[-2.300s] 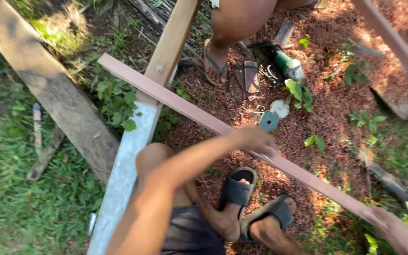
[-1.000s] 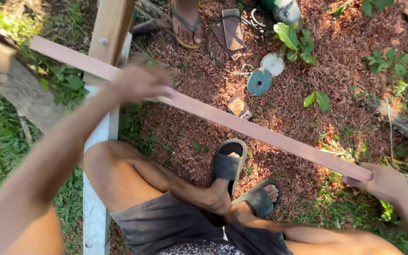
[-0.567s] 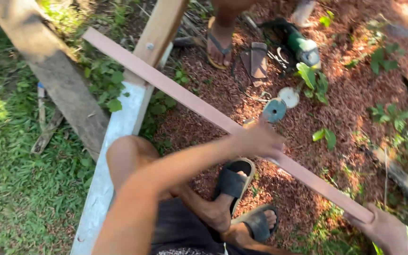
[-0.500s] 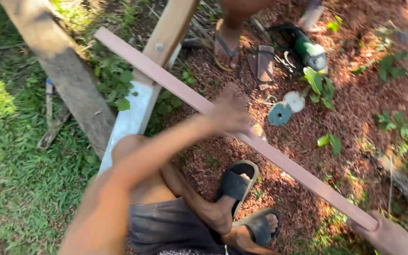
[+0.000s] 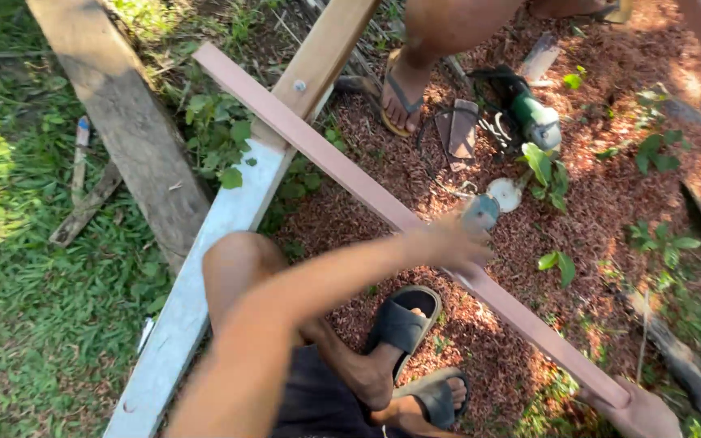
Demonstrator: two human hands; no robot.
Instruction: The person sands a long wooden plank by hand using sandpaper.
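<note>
A long, thin reddish wooden strip point(image 5: 342, 174) runs diagonally from the upper left to the lower right, resting across a pale beam point(image 5: 212, 235). My left hand point(image 5: 446, 243) is on the strip near its middle, fingers curled over it and blurred by motion. My right hand point(image 5: 641, 414) grips the strip's lower right end at the frame's bottom edge. My knee and my feet in black sandals point(image 5: 403, 324) are under the strip.
Another person's sandalled foot point(image 5: 403, 89) stands at the top. Beside it on the reddish sawdust lie a green angle grinder point(image 5: 529, 113) and two round discs point(image 5: 492, 203). A weathered plank point(image 5: 123, 113) lies on the grass at left.
My left hand has slid back and forth along the strip: up toward the beam, then down again to the middle. My right hand has stayed on the lower end.
</note>
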